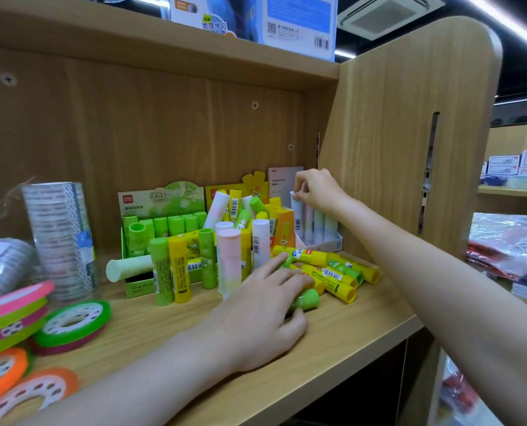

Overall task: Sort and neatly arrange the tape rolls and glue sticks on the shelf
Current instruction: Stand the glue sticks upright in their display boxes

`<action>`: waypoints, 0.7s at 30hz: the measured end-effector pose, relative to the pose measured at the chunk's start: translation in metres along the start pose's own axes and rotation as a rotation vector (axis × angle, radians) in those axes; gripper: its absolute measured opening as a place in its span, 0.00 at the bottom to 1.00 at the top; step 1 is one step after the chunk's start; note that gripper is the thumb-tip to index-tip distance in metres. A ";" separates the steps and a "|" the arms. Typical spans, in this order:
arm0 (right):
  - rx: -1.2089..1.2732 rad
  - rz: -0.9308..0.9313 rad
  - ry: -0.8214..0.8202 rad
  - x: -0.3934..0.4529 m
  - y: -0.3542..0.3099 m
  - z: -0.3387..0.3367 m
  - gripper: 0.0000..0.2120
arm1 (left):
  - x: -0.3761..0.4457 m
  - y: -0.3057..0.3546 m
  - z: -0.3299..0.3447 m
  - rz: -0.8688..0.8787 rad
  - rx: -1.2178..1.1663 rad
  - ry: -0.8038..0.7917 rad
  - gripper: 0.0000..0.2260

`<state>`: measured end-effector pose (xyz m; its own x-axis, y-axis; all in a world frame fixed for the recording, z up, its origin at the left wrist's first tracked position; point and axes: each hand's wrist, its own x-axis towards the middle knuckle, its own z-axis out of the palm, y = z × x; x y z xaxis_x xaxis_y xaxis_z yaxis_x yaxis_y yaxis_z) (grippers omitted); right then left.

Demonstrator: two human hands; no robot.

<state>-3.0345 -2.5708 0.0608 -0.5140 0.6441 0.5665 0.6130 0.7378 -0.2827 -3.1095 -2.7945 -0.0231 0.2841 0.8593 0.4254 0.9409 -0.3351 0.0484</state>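
Observation:
On the wooden shelf [333,339] my left hand [265,312] lies over a green glue stick [307,299], its fingers curled round it beside a pile of yellow glue sticks [333,275] lying flat. My right hand [314,192] pinches the top of a pastel glue stick [297,216] standing in a white display box [333,242] at the back right. A green display box [160,222] holds green sticks. An orange display box [283,224] holds mixed sticks. Several loose sticks [176,269] stand upright in front.
Colourful flat tape rolls [71,322] lie at the left front, with wrapped stacks of clear tape [60,238] behind them. The shelf's side panel [410,133] rises at the right. A board [163,35] with boxes on it runs overhead.

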 end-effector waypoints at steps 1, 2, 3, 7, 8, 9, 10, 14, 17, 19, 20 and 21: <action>-0.001 -0.004 0.000 -0.001 0.000 0.000 0.03 | 0.000 0.000 0.001 -0.003 -0.006 0.005 0.28; 0.003 -0.008 -0.001 -0.001 0.000 0.000 0.03 | -0.001 -0.001 0.001 -0.009 -0.011 0.011 0.28; 0.010 -0.010 -0.003 -0.001 0.000 -0.001 0.03 | -0.001 -0.001 0.002 -0.011 -0.016 0.016 0.28; 0.019 -0.009 -0.020 -0.001 -0.002 -0.006 0.04 | -0.001 -0.001 0.002 -0.021 -0.017 0.016 0.28; 0.015 -0.011 -0.028 -0.002 -0.003 -0.006 0.04 | -0.001 -0.002 0.002 -0.022 -0.014 0.013 0.28; 0.005 -0.016 -0.035 -0.002 -0.003 -0.006 0.04 | -0.001 -0.001 0.002 -0.022 -0.011 0.011 0.28; -0.004 -0.020 -0.043 -0.003 -0.003 -0.004 0.04 | -0.001 -0.002 0.003 -0.021 -0.007 0.010 0.28; -0.033 -0.007 -0.037 -0.002 0.004 0.002 0.05 | -0.001 -0.001 0.002 -0.025 -0.002 0.001 0.28; -0.090 -0.008 -0.022 -0.001 0.009 0.005 0.02 | -0.001 -0.001 0.001 -0.030 0.012 -0.012 0.28; -0.101 0.017 -0.052 -0.001 0.011 0.003 0.07 | -0.001 -0.001 0.001 -0.028 0.019 -0.020 0.28; -0.116 0.024 -0.089 -0.001 0.011 0.000 0.09 | -0.001 0.000 0.001 -0.027 0.023 -0.023 0.27; -0.132 0.025 -0.132 -0.001 0.010 -0.003 0.12 | -0.002 0.001 0.000 -0.032 0.021 -0.028 0.25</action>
<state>-3.0259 -2.5649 0.0597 -0.5663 0.6894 0.4517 0.6958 0.6936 -0.1863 -3.1088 -2.7962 -0.0241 0.2589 0.8801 0.3980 0.9532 -0.2995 0.0422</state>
